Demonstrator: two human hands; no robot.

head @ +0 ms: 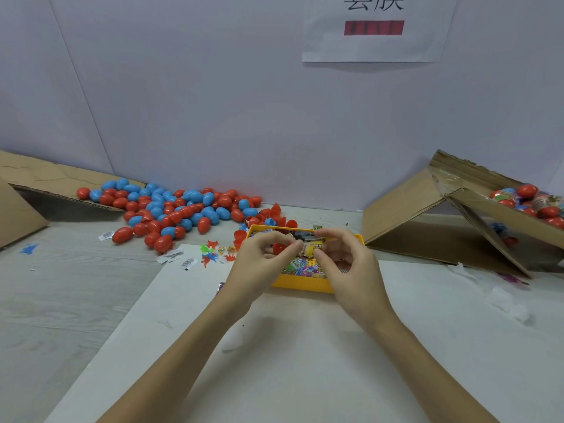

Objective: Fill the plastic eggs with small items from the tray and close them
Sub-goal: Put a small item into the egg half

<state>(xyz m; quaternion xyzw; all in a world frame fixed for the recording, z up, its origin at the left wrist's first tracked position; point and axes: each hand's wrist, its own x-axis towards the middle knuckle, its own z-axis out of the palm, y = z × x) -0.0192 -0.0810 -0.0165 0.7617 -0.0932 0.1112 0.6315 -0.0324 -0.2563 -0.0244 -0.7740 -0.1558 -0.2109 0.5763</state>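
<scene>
While both hands are hovering over the yellow tray point(300, 285), the left hand point(262, 264) is curling its fingers point(294, 246) round a red egg half point(279, 247), which is peeking out from between thumb and forefinger; the right hand point(351, 264) is pinching a small yellow packet point(314, 248) between its thumb and fingertips, and that packet is sitting just beside the egg half, right at the tips of the left fingers, so that the two hands are almost meeting above the tray; whether the packet is already touching the egg half I cannot tell; the tray is lying on a white sheet point(305, 361) spread over the counter point(61, 294), and it is holding a jumble of small colourful packets point(300, 267) directly beneath the hands; a large heap of red and blue closed eggs point(183, 209) is spreading across the counter behind and to the left, reaching as far as a cardboard flap point(45, 181); a few open red halves point(274, 215) are resting just behind the tray; tiny plastic figures point(213, 253) and barcode slips point(186, 264) are lying near the tray's left side; well to the right, a tilted cardboard box point(427, 218) is holding filled eggs point(531, 199).
</scene>
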